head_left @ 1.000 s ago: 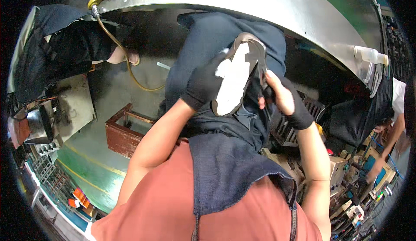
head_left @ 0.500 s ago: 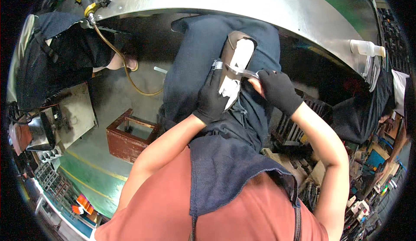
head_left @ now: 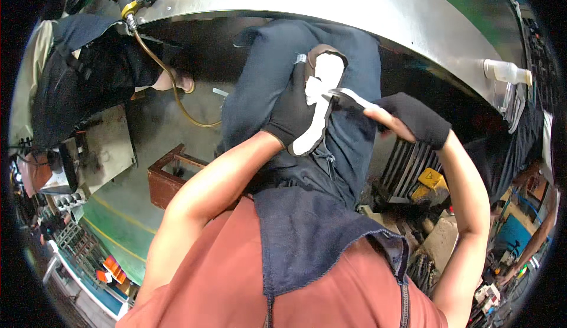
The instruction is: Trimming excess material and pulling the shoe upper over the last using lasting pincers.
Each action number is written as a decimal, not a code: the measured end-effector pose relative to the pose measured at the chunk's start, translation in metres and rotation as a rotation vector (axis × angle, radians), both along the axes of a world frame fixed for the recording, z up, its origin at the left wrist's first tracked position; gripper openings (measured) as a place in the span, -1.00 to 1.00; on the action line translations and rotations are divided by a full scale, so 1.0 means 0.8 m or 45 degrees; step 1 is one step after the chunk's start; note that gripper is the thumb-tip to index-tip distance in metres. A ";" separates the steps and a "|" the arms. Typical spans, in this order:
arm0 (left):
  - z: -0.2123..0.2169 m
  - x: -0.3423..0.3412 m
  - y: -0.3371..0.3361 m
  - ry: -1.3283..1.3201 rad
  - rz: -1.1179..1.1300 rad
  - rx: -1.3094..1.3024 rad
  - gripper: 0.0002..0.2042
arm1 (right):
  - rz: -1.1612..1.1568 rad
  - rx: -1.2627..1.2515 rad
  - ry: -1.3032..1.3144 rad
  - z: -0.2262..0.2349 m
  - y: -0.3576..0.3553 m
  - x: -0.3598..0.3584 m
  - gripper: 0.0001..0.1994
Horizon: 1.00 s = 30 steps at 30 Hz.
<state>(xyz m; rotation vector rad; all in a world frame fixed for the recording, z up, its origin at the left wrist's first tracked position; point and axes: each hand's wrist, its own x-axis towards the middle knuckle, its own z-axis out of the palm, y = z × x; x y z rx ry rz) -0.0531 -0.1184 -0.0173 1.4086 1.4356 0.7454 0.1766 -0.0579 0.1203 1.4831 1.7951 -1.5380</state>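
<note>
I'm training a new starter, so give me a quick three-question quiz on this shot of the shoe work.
1. True or false: both hands wear dark gloves.
2. Which hand holds the shoe? A left, B right.
3. What does the right hand hold?

Key: 1 true. 2 A, the left hand has it in its grip, pale sole facing up. 3 A thin metal tool, tip at the shoe's edge.

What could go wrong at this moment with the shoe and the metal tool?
1. The metal tool in the right hand works close to the left hand gripping the shoe; a slip might hit its fingers.
2. The shoe is held over the lap, unsupported, so it may twist under pressure.
</note>
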 end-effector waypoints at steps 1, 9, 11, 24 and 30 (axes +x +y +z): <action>-0.006 -0.002 0.007 0.006 0.023 0.000 -0.24 | 0.227 0.229 -0.088 0.009 0.007 0.002 -0.51; -0.018 -0.014 -0.070 -0.057 -0.144 0.515 -0.06 | -0.126 0.544 0.339 -0.073 -0.101 -0.022 -0.63; -0.076 -0.024 -0.141 -0.470 0.085 -0.075 -0.18 | -0.128 0.423 0.303 -0.089 -0.122 -0.015 -0.64; -0.032 -0.025 -0.113 -0.313 -0.062 -0.146 -0.17 | 0.328 0.730 0.627 0.000 -0.121 -0.060 -0.67; -0.041 -0.033 -0.135 -0.107 -0.108 -0.331 0.01 | 0.329 0.689 0.317 -0.074 -0.132 -0.033 -0.72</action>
